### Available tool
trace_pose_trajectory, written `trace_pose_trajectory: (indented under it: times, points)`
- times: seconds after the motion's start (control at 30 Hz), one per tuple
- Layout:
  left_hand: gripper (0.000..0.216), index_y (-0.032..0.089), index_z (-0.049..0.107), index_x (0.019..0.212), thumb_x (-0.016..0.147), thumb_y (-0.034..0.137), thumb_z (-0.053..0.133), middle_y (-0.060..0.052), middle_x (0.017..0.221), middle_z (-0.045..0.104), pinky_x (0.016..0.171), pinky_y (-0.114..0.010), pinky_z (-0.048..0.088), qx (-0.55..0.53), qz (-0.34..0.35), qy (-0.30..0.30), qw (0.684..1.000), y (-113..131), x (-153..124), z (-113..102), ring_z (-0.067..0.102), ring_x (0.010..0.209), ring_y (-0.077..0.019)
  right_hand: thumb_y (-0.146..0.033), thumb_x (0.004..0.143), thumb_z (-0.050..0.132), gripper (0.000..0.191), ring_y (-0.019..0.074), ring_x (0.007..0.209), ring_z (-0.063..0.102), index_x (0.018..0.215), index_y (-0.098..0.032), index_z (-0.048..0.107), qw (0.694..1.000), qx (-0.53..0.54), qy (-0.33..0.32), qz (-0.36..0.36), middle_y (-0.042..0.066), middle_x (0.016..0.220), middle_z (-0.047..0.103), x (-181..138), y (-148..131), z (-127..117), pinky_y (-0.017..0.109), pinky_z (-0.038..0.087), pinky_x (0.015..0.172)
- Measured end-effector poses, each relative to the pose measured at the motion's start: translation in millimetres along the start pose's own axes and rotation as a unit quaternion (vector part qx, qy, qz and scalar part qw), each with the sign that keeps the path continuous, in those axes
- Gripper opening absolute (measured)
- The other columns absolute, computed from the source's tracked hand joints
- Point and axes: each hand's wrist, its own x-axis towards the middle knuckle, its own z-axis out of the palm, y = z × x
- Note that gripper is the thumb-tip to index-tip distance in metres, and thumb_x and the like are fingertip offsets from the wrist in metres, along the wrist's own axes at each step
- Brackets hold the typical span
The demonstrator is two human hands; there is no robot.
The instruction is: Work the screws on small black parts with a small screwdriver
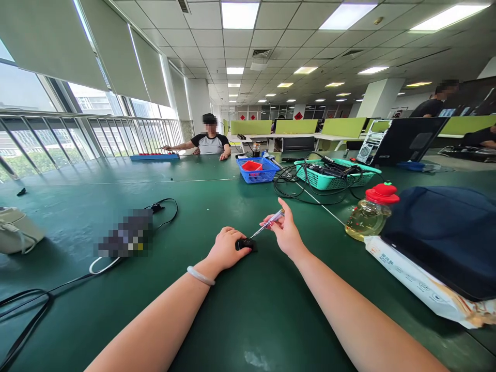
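Observation:
A small black part (248, 244) lies on the green table (240, 310) in front of me. My left hand (227, 248) rests on it with fingers curled, pinning it down. A white bangle sits on that wrist. My right hand (285, 232) pinches a thin screwdriver (268, 223) with a clear handle. Its tip slants down to the left onto the black part.
To my right lie a dark blue bag (445, 232) on a white packet (411, 281) and a red-capped bottle of yellow liquid (370, 212). Farther back stand a blue basket (258, 170), a green basket (335, 174) with cables, and an open computer case (399, 139). A person (209, 142) sits opposite. Black cables (34, 299) trail at left.

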Motion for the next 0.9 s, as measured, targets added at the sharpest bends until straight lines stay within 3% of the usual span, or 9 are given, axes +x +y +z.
trace_pose_trajectory:
  times: [0.4, 0.7, 0.9]
  points:
    - [0.026, 0.024, 0.074, 0.101, 0.077, 0.036, 0.073, -0.004, 0.109, 0.075, 0.109, -0.048, 0.042, -0.010, -0.004, -0.002, 1.000, 0.9, -1.1, -0.9, 0.054, 0.122, -0.0322, -0.042, 0.078, 0.071, 0.084, 0.0195, 0.081, 0.069, 0.149, -0.032, 0.028, 0.997, 0.023, 0.033, 0.062, -0.003, 0.088, 0.066, 5.8, 8.9, -8.7, 0.046, 0.058, 0.085]
    - [0.027, 0.025, 0.074, 0.101, 0.077, 0.039, 0.073, -0.004, 0.110, 0.075, 0.109, -0.048, 0.041, -0.007, -0.009, -0.009, 1.000, 0.2, -0.4, -1.5, 0.053, 0.123, -0.0324, -0.045, 0.083, 0.068, 0.078, 0.0210, 0.084, 0.073, 0.148, -0.029, 0.027, 1.000, 0.018, 0.019, 0.003, -0.003, 0.086, 0.065, 0.8, 1.5, 2.4, 0.051, 0.052, 0.097]
    - [0.028, 0.024, 0.073, 0.102, 0.077, 0.037, 0.074, -0.004, 0.112, 0.075, 0.111, -0.049, 0.040, -0.005, -0.007, -0.010, 1.000, 1.0, -1.5, -1.8, 0.052, 0.126, -0.0334, -0.046, 0.083, 0.070, 0.081, 0.0201, 0.079, 0.072, 0.149, -0.030, 0.027, 1.000, 0.022, 0.005, 0.000, -0.004, 0.085, 0.065, 0.9, -1.6, 1.3, 0.051, 0.053, 0.095]
